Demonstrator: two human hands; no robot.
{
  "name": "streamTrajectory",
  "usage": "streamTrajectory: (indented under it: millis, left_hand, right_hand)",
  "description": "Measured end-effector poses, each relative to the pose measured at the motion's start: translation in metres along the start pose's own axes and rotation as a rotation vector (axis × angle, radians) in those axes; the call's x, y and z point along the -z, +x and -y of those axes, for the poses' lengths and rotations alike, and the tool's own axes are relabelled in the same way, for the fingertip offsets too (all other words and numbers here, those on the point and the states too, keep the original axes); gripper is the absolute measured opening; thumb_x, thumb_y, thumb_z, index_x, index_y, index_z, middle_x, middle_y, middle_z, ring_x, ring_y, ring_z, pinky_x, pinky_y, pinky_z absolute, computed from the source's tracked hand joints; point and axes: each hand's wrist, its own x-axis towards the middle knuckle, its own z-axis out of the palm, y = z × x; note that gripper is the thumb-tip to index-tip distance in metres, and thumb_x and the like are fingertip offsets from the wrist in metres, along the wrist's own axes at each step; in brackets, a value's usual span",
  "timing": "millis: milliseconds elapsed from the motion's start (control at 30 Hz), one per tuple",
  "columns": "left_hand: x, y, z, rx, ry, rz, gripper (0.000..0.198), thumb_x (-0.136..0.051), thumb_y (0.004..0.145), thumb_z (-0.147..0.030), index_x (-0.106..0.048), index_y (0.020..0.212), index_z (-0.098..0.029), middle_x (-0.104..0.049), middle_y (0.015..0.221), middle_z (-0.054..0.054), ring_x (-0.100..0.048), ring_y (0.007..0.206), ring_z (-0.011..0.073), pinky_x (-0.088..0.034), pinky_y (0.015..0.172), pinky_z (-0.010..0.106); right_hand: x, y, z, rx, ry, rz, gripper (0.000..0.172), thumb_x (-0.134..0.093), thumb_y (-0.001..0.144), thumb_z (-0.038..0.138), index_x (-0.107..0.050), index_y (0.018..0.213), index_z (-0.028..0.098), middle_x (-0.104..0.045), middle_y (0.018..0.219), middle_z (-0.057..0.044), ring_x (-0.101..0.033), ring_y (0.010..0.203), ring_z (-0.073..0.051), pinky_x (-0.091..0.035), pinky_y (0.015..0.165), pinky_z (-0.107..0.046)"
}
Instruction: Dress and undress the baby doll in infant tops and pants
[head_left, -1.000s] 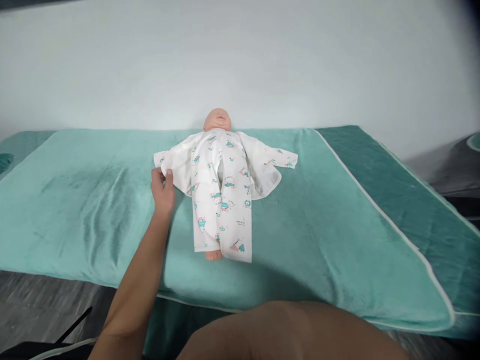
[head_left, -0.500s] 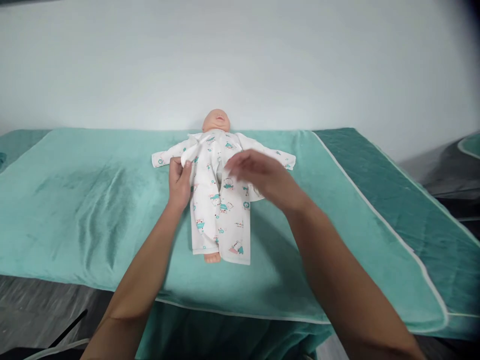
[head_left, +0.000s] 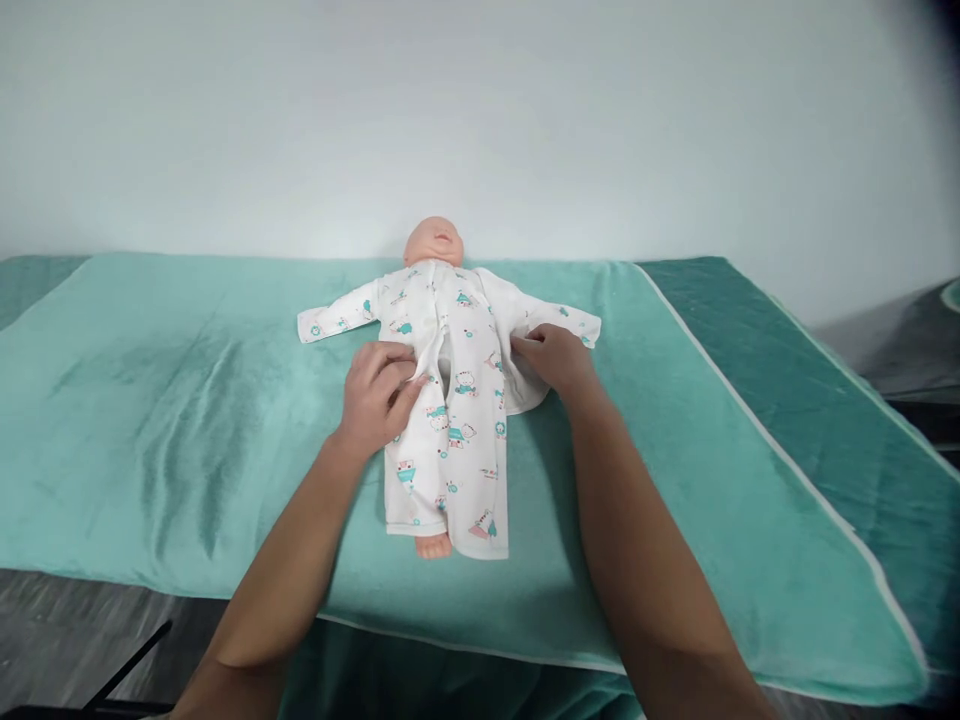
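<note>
Doll (head_left: 433, 240) supine on mat (head_left: 720, 520), left hand (head_left: 375, 395) pinching top's left flap (head_left: 400, 310), right hand (head_left: 561, 358) at right flap (head_left: 523, 393), its grip indeterminable.

Arms (head_left: 289, 550) stretched forward, left fingers (head_left: 391, 379) pinched, right fingers (head_left: 534, 344) angled inward

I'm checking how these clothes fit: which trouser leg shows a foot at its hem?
The picture-left trouser leg: a doll's foot pokes out below its hem. The picture-right trouser leg reaches lower, with no foot showing.
</note>
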Motion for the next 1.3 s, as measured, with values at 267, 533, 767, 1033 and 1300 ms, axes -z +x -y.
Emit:
streamTrajectory:
  millis: [267,533,767,1033,1300]
  left_hand:
    - [-0.001,-0.002,0.000,0.120,-0.108,0.069,0.015,-0.054,0.102,-0.033,-0.063,0.098,-0.022,-0.068,0.082,0.004,-0.059,0.072,0.0165,-0.048,0.066,0.032]
    - [-0.003,-0.005,-0.005,0.153,-0.289,0.014,0.015,-0.060,0.099,-0.024,-0.075,0.097,-0.023,-0.075,0.084,0.002,-0.065,0.073,0.0140,-0.050,0.069,0.029]
    - [0.000,-0.003,0.009,0.799,-0.510,-0.256,0.034,-0.059,0.098,-0.039,-0.065,0.070,-0.020,-0.051,0.059,-0.003,-0.048,0.059,0.0110,-0.039,0.058,0.025]
    - [0.000,-0.002,0.017,1.011,-0.373,-0.039,0.053,-0.058,0.096,-0.050,-0.048,0.054,-0.019,-0.041,0.049,-0.004,-0.036,0.050,0.0100,-0.030,0.053,0.027]
    - [-0.008,0.002,0.040,0.912,-0.269,0.075,0.044,-0.052,0.099,-0.048,-0.039,0.066,-0.021,-0.039,0.064,-0.004,-0.036,0.066,0.0127,-0.029,0.063,0.028]
  right_hand:
    - [0.025,-0.034,0.086,0.503,0.517,-0.025,0.030,-0.050,0.098,0.043,-0.059,0.119,0.025,-0.066,0.112,-0.007,-0.065,0.100,-0.020,-0.054,0.080,-0.031]
    - [0.062,-0.038,0.104,0.602,0.505,0.901,0.020,-0.068,0.089,0.033,-0.070,0.105,0.022,-0.074,0.094,-0.002,-0.068,0.080,-0.017,-0.055,0.072,-0.030]
    - [-0.022,-0.020,0.099,0.468,0.649,-0.076,0.022,-0.062,0.089,0.035,-0.065,0.109,0.025,-0.071,0.123,-0.008,-0.065,0.118,-0.026,-0.050,0.110,-0.049]
    - [-0.028,-0.030,0.091,0.652,0.348,0.042,0.048,-0.058,0.095,0.048,-0.061,0.138,0.028,-0.052,0.159,-0.007,-0.042,0.153,-0.030,-0.032,0.128,-0.056]
    - [-0.030,-0.010,0.106,0.501,0.428,-0.058,0.030,-0.060,0.088,0.038,-0.063,0.115,0.023,-0.069,0.126,-0.011,-0.062,0.122,-0.029,-0.046,0.110,-0.052]
